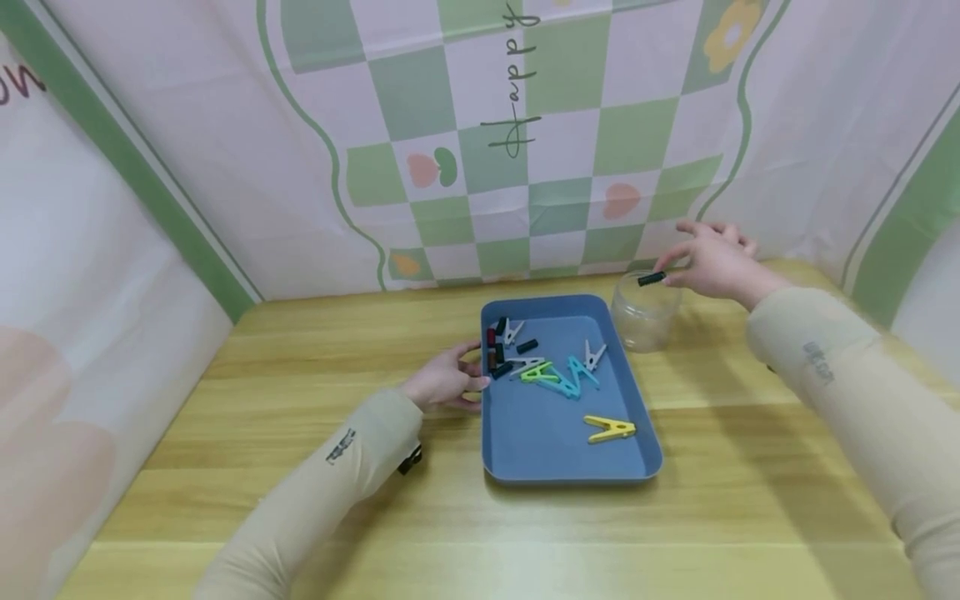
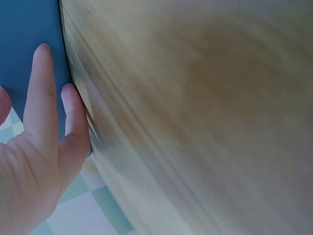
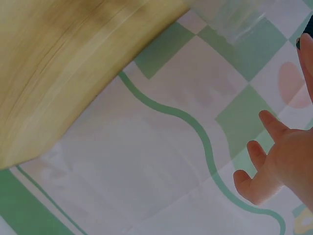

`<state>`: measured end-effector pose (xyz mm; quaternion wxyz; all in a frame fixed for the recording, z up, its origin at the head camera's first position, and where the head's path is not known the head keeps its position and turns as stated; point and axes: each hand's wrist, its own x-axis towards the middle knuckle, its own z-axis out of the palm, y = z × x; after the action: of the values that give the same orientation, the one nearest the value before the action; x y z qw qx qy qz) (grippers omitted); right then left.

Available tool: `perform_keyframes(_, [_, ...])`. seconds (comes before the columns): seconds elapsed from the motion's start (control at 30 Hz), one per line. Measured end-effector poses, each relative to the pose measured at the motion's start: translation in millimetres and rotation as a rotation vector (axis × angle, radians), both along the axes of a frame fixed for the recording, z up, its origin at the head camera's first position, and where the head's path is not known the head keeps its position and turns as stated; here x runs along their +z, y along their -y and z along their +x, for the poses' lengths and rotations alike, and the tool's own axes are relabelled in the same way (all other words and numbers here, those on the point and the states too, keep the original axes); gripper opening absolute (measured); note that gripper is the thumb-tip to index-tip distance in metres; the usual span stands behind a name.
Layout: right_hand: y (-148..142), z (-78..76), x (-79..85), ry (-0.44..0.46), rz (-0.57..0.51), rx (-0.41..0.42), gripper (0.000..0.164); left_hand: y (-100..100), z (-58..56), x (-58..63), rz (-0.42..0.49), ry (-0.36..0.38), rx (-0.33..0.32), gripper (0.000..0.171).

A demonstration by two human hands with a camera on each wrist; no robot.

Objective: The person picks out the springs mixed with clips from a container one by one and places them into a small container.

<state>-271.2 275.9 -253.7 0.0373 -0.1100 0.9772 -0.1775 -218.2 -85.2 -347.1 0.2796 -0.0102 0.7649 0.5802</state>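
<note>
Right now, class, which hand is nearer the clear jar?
Right: the right hand is by the jar; the left hand touches the tray on its side away from the jar.

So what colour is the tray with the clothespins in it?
The tray is muted blue, seen best in the head view.

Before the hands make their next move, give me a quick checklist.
1. Right hand pinching the dark piece: ok.
2. Jar upright on the table: ok.
3. Piece at the jar's mouth: ok in the head view.
4. Piece's height relative to the rim: cannot tell.
5. Left hand touching the tray: ok, at its left side.
6. Other dark pieces apart from the clips: not ok, they share the tray.
</note>
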Motion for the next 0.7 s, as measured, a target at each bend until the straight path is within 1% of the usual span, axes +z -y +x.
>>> perform_keyframes(0.53, [5.5,-1.4,-5.3,-0.009,0.017,0.001,0.024,-2.1,-0.4,-0.9,-0.006,0.008,0.019,0.070])
perform_keyframes(0.7, [6.9,-0.3,-7.9,-0.013,0.024,0.009,0.024,-2.1,0.7,-0.3,-0.014,0.002,0.013,0.069])
